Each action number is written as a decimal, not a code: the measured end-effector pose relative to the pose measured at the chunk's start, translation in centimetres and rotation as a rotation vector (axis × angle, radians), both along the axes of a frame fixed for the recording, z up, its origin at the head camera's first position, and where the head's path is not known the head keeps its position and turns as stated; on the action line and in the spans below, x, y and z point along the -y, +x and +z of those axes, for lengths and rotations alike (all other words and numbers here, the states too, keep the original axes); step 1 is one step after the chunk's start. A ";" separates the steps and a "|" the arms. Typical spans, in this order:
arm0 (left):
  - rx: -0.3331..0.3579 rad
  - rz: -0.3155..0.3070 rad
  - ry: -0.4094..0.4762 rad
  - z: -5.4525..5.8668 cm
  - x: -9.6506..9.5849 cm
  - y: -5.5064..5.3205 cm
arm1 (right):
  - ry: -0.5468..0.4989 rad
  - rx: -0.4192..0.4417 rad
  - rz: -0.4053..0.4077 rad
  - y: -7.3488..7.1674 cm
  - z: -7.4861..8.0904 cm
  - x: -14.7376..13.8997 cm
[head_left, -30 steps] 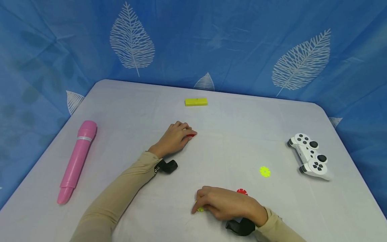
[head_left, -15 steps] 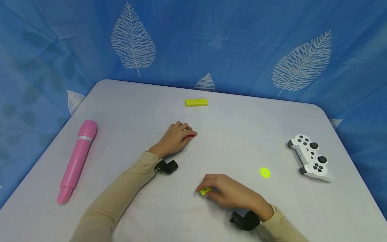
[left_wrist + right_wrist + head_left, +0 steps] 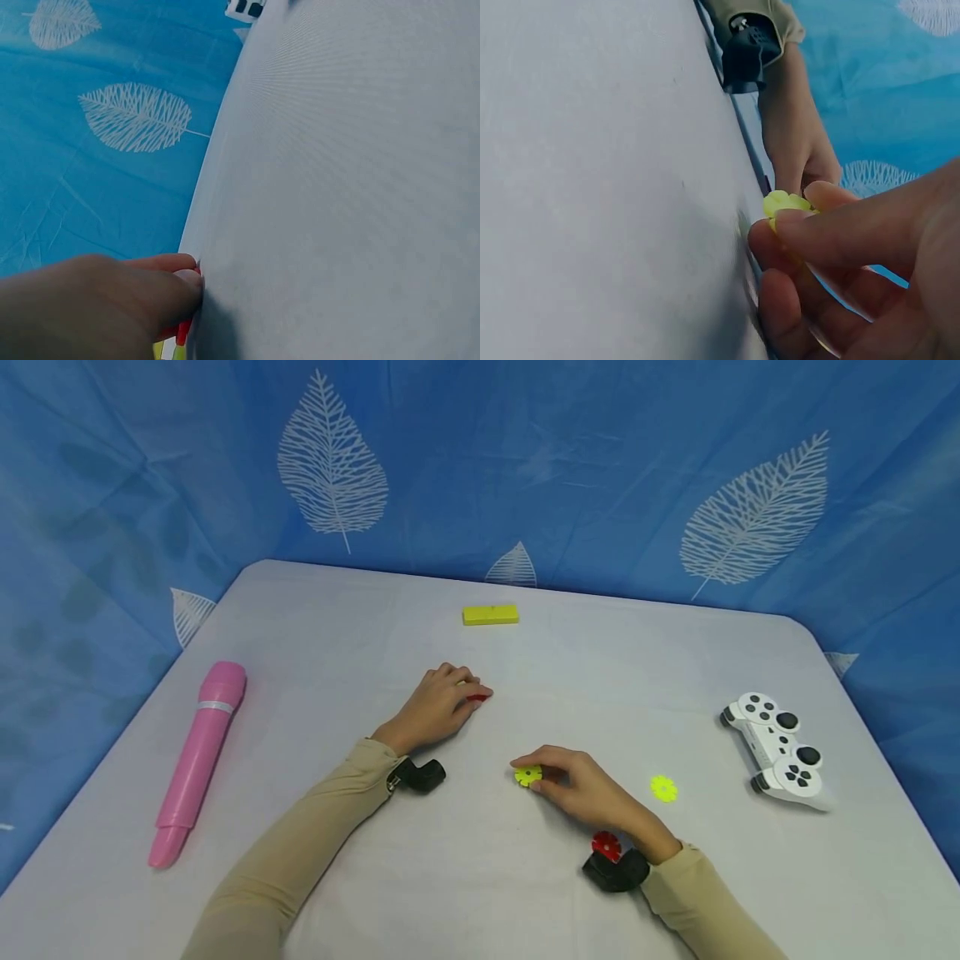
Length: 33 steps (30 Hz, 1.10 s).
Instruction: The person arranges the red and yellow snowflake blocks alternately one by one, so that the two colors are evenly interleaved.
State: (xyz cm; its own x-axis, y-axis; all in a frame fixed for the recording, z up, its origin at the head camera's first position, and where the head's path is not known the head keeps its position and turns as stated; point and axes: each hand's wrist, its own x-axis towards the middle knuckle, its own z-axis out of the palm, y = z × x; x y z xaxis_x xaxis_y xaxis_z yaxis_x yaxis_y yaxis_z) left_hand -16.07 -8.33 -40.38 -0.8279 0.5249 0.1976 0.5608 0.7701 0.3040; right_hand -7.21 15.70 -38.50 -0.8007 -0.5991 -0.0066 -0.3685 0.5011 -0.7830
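Between thumb and fingers, my left hand (image 3: 429, 714) pinches a small red piece (image 3: 477, 697) low over the white table; most of that piece is hidden by the fingers. Its red edge (image 3: 184, 331) shows below the thumb in the left wrist view, with a bit of yellow-green under it. My right hand (image 3: 583, 787) pinches a yellow flower-shaped disc (image 3: 528, 775) by its edge, to the right of and nearer than the left hand. In the right wrist view this yellow disc (image 3: 784, 202) pokes out past the thumb tip.
A red flower-shaped disc (image 3: 607, 845) lies by the right wrist's black camera (image 3: 617, 870). Farther right are another yellow disc (image 3: 663, 788) and a white game controller (image 3: 780, 750). A yellow block (image 3: 491, 615) sits at the back, a pink microphone-shaped stick (image 3: 198, 764) at left.
My right hand has moved away from me and slightly right, carrying the yellow disc off the near part of the table. The left hand stays in place with the red piece.
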 end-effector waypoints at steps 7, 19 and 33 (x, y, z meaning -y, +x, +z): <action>-0.005 0.006 -0.001 0.3 0.0 0.0 | -0.032 -0.013 -0.072 -1.8 -0.2 0.0; 0.001 -0.009 0.010 0.4 -0.1 0.2 | -0.057 0.016 -0.244 -7.8 -0.5 1.6; -0.039 0.001 0.027 0.1 0.2 -0.1 | 0.056 0.004 -0.236 -11.2 -0.3 4.5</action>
